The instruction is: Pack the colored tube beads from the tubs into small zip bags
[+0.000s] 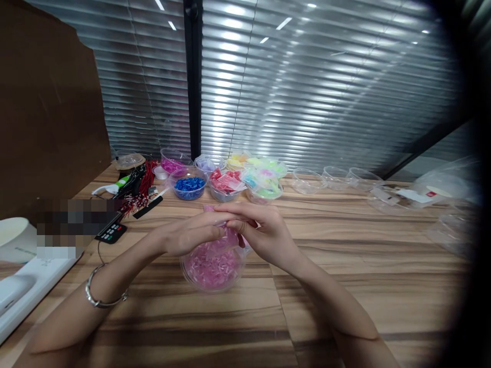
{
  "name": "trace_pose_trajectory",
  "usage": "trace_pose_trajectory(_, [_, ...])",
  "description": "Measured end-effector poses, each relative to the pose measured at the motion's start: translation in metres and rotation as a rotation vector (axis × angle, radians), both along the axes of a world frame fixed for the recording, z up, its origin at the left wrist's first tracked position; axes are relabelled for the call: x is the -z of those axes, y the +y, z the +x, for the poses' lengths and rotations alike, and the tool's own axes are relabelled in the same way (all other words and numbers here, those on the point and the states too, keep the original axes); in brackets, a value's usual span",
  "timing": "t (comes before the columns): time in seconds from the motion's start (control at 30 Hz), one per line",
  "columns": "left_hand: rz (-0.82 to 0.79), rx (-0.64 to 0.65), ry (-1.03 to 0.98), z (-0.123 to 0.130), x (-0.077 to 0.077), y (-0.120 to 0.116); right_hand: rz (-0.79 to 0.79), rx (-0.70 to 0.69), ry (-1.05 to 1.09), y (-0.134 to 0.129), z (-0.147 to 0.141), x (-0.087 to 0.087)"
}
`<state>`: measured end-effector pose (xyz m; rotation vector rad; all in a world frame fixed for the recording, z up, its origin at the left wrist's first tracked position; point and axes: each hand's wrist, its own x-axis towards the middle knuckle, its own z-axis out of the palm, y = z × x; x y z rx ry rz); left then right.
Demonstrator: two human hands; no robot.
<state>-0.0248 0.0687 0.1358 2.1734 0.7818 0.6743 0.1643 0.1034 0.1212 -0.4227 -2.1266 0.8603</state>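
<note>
In front of me stands a clear round plastic bowl [242, 273] with many small pink translucent pieces [212, 269] in it. Directly above its far side, a small pink see-through plastic bag [229, 239] is held between both hands. My left hand [192, 232] reaches in from the left, closed on the bag with the fingers over its top. From the right, my right hand [266, 232] grips the same bag, thumb and fingers pressed together at its upper edge. The hands touch each other and hide part of the bag. Whether pieces are falling from it I cannot tell.
Behind are bowls of blue pieces [188, 187], red packets [226, 181], green packets [266, 186] and magenta pieces [172, 164]. Clear bowls [309, 181] line the back right. Red and black wires [148, 179], a black keypad [111, 233] and a white power strip [42, 281] lie left.
</note>
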Motion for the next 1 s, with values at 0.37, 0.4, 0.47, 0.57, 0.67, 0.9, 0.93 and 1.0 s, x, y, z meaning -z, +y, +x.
trace_pose_trajectory(0.37, [0.003, 0.064, -0.061, -0.001, 0.005, 0.004, -0.019, 0.016, -0.003, 0.0, -0.002, -0.001])
trace_pose_trajectory(0.4, [0.012, 0.061, -0.06, -0.001, 0.006, 0.004, -0.023, 0.014, -0.001, 0.001, -0.002, 0.0])
trace_pose_trajectory(0.47, [0.018, 0.034, -0.051, -0.002, 0.007, 0.004, -0.039, 0.008, 0.004, 0.003, -0.002, 0.002])
trace_pose_trajectory(0.57, [0.009, 0.004, -0.016, -0.003, 0.005, 0.003, -0.068, -0.039, -0.002, 0.006, -0.001, 0.001])
trace_pose_trajectory(0.67, [0.006, 0.057, 0.026, -0.005, -0.001, 0.001, -0.074, -0.098, -0.024, 0.007, 0.001, -0.005])
trace_pose_trajectory(0.9, [0.081, 0.097, -0.001, 0.0, -0.009, 0.0, 0.048, -0.111, 0.085, 0.004, 0.002, -0.011])
trace_pose_trajectory(0.93, [0.097, 0.079, -0.001, 0.001, -0.008, 0.0, 0.086, -0.102, 0.105, 0.004, 0.002, -0.01])
trace_pose_trajectory(1.0, [0.115, 0.058, -0.011, 0.002, -0.007, 0.0, 0.157, -0.084, 0.128, 0.004, 0.001, -0.009])
